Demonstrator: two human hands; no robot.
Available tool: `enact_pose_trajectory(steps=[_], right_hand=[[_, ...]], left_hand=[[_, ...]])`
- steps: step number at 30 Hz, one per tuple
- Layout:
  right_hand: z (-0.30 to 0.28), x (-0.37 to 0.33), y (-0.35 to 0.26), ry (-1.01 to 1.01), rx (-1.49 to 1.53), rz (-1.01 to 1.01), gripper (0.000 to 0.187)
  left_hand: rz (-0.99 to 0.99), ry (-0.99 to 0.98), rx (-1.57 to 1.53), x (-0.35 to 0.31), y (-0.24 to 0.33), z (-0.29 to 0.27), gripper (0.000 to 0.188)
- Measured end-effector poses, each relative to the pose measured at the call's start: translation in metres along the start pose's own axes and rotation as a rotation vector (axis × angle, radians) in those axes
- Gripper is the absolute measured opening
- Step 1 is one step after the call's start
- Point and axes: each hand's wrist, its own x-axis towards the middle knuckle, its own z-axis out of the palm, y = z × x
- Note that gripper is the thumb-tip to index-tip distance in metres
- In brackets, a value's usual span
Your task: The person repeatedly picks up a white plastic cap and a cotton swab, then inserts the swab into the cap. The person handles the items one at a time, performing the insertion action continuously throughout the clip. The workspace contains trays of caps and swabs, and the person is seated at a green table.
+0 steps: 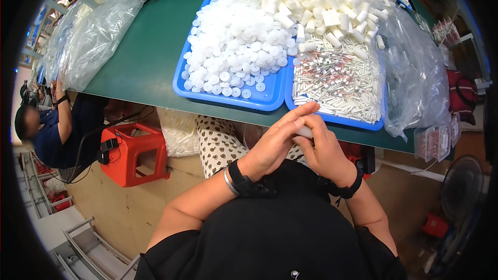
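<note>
My left hand (pixel 275 145) and my right hand (pixel 327 150) meet just off the table's front edge, above my lap. Between them shows part of a white cylinder (pixel 305 132); fingers cover the rest of it. The right thumb and fingers close round this piece, while the left thumb presses at its side and the left fingers reach behind. Right beyond the hands is a blue tray (pixel 334 119) full of thin white sticks with some reddish wires (pixel 332 70). To its left, another blue tray (pixel 254 102) carries a heap of translucent white discs (pixel 238 46).
Thick white cylinders (pixel 332 18) spill from a clear plastic bag behind the trays. Clear bags (pixel 415 72) flank the green table (pixel 155 36). A red stool (pixel 132 153) stands at left, near a seated person (pixel 57 124). At lower right is a fan (pixel 461 186).
</note>
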Motion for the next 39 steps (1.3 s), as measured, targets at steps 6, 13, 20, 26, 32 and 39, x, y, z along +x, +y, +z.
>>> enact_pose_trajectory(steps=[6,13,20,26,32,39], right_hand=[[-0.007,0.003,0.006,0.046,-0.101,-0.064,0.024],[0.000,0.012,-0.004,0.013,-0.215,-0.136,0.018],[0.018,0.014,0.001,0.085,-0.210,-0.054,0.025],[0.014,0.012,-0.004,0.031,-0.121,0.002,0.023],[0.023,0.013,-0.014,0.077,0.114,0.145,0.018],[0.022,0.013,-0.017,-0.033,0.392,0.370,0.017]], left_hand=[[-0.054,-0.034,-0.132,0.003,-0.001,-0.011,0.057],[-0.034,0.007,-0.256,-0.002,-0.011,-0.006,0.054],[-0.007,0.053,-0.356,0.003,-0.007,-0.009,0.053],[0.000,0.019,-0.272,0.000,-0.007,-0.015,0.057],[0.085,0.025,-0.246,-0.004,-0.014,-0.005,0.059],[0.001,0.066,-0.202,-0.005,-0.006,-0.017,0.065]])
